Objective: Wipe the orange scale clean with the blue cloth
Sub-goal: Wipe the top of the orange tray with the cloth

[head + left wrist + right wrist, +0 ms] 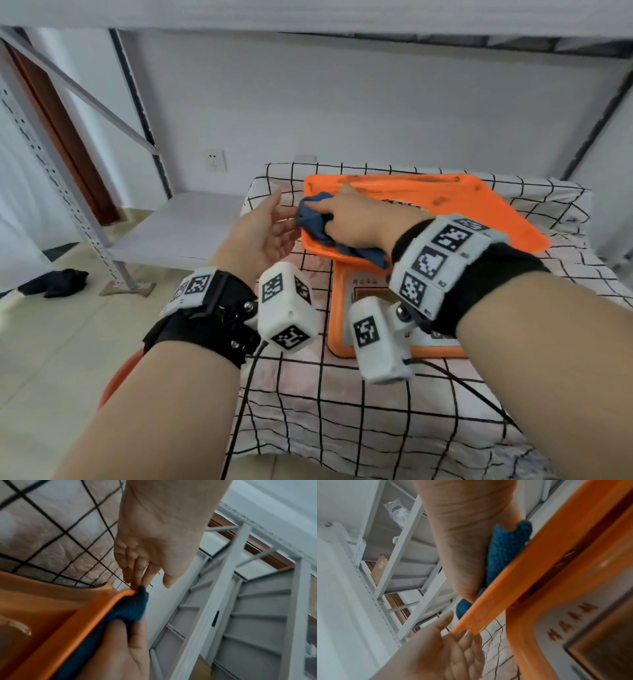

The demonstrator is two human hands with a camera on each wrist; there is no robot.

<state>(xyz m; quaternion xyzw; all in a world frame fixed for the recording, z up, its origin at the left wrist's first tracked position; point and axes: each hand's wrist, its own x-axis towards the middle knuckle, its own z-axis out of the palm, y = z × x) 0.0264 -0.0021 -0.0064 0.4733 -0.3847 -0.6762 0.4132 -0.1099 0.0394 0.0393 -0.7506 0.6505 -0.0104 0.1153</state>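
Observation:
The orange scale stands on the checked tablecloth, and its orange tray carries dark smudges. My right hand grips the bunched blue cloth and presses it on the tray's near-left corner. In the right wrist view the blue cloth is squeezed between my palm and the tray rim. My left hand is open, palm turned right, with its fingertips touching the tray's left corner beside the cloth. The scale's front panel is partly hidden by my right wrist.
The table's checked cloth ends just left of the scale. A grey metal shelving rack stands at the left, with a dark rag on the floor beside it. A black cable hangs down the table's front.

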